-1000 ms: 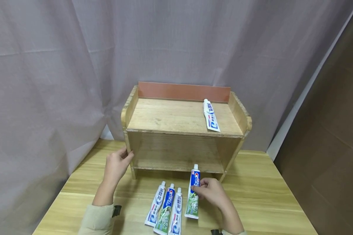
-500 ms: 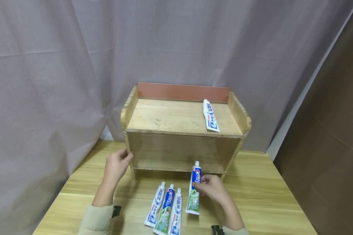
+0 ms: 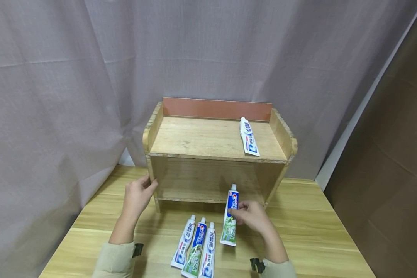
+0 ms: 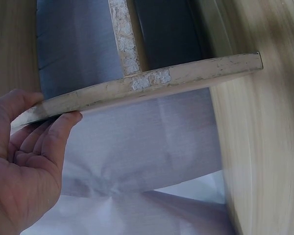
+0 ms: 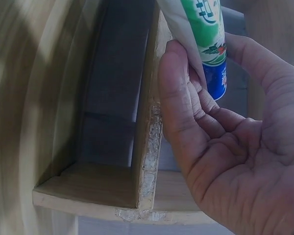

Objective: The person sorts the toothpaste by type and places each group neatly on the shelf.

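My right hand [image 3: 254,216] pinches a blue and green toothpaste tube [image 3: 230,227] by its right side, cap pointing toward the shelf. The tube is in front of the lower board of the wooden shelf [image 3: 208,158]. In the right wrist view the tube [image 5: 206,29] sits between thumb and fingers. My left hand [image 3: 138,195] grips the shelf's left side panel [image 4: 103,93], thumb on one face and fingers on the other. A white toothpaste tube [image 3: 249,139] lies on the top board at the right.
On the table [image 3: 305,231], in front of the shelf, lie two white tubes [image 3: 183,242] [image 3: 207,253] with a blue and green tube [image 3: 195,249] between them. A grey curtain [image 3: 208,50] hangs behind, and a brown panel [image 3: 385,162] stands at the right.
My right hand has raised the blue and green tube and carried it forward, so its cap now overlaps the shelf's lower opening. The left hand stays on the side panel.
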Demonstrator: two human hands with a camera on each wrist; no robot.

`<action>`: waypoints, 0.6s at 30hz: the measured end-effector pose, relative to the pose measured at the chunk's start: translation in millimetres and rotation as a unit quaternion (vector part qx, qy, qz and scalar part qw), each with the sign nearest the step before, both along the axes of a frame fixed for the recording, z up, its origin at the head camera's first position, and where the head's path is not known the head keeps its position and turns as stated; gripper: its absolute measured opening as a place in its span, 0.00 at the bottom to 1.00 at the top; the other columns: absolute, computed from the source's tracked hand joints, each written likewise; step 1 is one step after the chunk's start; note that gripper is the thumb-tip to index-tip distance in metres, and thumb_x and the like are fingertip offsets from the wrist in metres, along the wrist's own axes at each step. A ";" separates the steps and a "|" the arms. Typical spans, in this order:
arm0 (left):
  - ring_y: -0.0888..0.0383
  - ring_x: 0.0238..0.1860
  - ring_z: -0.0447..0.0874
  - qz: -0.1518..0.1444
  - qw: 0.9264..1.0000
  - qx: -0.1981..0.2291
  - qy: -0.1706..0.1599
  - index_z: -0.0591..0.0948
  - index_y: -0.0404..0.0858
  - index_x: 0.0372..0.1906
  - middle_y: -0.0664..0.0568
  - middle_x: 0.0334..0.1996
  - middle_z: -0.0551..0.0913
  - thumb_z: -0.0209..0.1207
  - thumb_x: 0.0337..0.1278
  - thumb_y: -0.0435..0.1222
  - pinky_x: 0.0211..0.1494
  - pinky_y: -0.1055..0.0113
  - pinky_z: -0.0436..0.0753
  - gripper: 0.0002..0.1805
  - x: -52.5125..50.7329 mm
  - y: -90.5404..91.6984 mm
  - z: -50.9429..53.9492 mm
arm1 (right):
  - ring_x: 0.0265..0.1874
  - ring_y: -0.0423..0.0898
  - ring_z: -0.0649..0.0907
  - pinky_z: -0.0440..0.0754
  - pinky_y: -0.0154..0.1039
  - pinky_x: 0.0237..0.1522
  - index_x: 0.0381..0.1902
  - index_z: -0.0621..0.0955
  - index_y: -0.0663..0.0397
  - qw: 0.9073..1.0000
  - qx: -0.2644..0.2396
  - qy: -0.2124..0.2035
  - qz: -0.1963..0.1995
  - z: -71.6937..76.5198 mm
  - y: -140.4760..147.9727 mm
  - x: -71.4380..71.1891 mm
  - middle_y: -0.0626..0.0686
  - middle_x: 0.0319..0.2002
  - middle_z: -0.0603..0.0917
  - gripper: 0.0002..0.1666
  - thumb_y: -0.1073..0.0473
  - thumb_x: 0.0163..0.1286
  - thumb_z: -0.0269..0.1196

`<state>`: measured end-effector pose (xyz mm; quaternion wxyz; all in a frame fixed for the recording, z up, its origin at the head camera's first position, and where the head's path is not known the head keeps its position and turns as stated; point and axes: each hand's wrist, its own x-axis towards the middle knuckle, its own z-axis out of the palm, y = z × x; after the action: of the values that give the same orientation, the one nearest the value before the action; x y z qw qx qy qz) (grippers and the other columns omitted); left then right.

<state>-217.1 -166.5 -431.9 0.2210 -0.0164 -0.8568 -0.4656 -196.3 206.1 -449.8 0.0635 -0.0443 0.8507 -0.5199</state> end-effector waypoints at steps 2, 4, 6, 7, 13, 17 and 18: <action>0.43 0.43 0.90 0.001 1.000 0.001 -0.001 0.86 0.32 0.52 0.37 0.43 0.87 0.64 0.64 0.37 0.46 0.54 0.89 0.16 -0.1 0.0 -0.3 | 0.26 0.57 0.87 0.91 0.48 0.34 0.35 0.82 0.68 1.000 -0.004 -0.002 0.000 0.9 0.2 -1.7 0.55 0.25 0.85 0.19 0.55 0.60 0.74; 0.43 0.43 0.90 0.001 1.000 0.002 -0.003 0.86 0.32 0.52 0.37 0.43 0.87 0.64 0.64 0.37 0.46 0.55 0.89 0.16 -0.3 0.1 -0.7 | 0.26 0.59 0.87 0.91 0.50 0.34 0.34 0.81 0.67 1.000 -0.004 -0.003 -0.003 1.7 0.1 -3.3 0.55 0.25 0.85 0.18 0.56 0.59 0.74; 0.43 0.43 0.90 0.001 1.000 0.002 -0.003 0.85 0.32 0.52 0.37 0.43 0.87 0.64 0.64 0.37 0.46 0.55 0.89 0.17 -0.6 0.0 -1.4 | 0.27 0.59 0.87 0.91 0.50 0.34 0.33 0.81 0.67 1.000 0.000 -0.003 -0.006 2.9 0.1 -4.3 0.55 0.25 0.84 0.18 0.56 0.59 0.74; 0.43 0.43 0.90 0.000 1.000 0.001 -0.003 0.85 0.31 0.53 0.37 0.43 0.87 0.64 0.64 0.37 0.46 0.55 0.89 0.17 -0.7 -0.1 -1.7 | 0.26 0.59 0.87 0.91 0.50 0.34 0.33 0.81 0.66 1.000 0.004 -0.003 -0.008 3.7 0.1 -4.6 0.55 0.24 0.84 0.18 0.56 0.59 0.74; 0.43 0.43 0.90 0.000 1.000 -0.003 0.001 0.85 0.31 0.53 0.37 0.43 0.87 0.64 0.64 0.38 0.45 0.54 0.89 0.18 -1.0 -0.8 -2.4 | 0.25 0.56 0.87 0.90 0.50 0.34 0.30 0.81 0.64 1.000 0.016 0.001 -0.005 7.5 0.1 -7.9 0.55 0.24 0.84 0.17 0.55 0.60 0.74; 0.43 0.44 0.90 0.000 1.000 -0.002 0.003 0.85 0.31 0.53 0.37 0.43 0.87 0.64 0.64 0.38 0.46 0.55 0.89 0.17 -1.3 -0.9 -2.6 | 0.25 0.55 0.87 0.90 0.47 0.32 0.30 0.81 0.64 1.000 0.022 0.010 0.002 8.9 1.0 -10.6 0.55 0.23 0.84 0.18 0.54 0.60 0.74; 0.43 0.44 0.89 -0.001 1.000 -0.002 0.003 0.85 0.31 0.53 0.37 0.43 0.87 0.64 0.64 0.38 0.46 0.55 0.88 0.18 -1.4 -0.8 -2.7 | 0.24 0.54 0.87 0.90 0.45 0.31 0.30 0.81 0.64 1.000 0.026 0.012 0.003 9.4 1.4 -11.1 0.55 0.23 0.84 0.18 0.54 0.60 0.74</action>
<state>-218.5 -167.3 -434.6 0.2231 -0.0185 -0.8569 -0.4643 -207.4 207.5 -440.4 0.0558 -0.0515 0.8644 -0.4971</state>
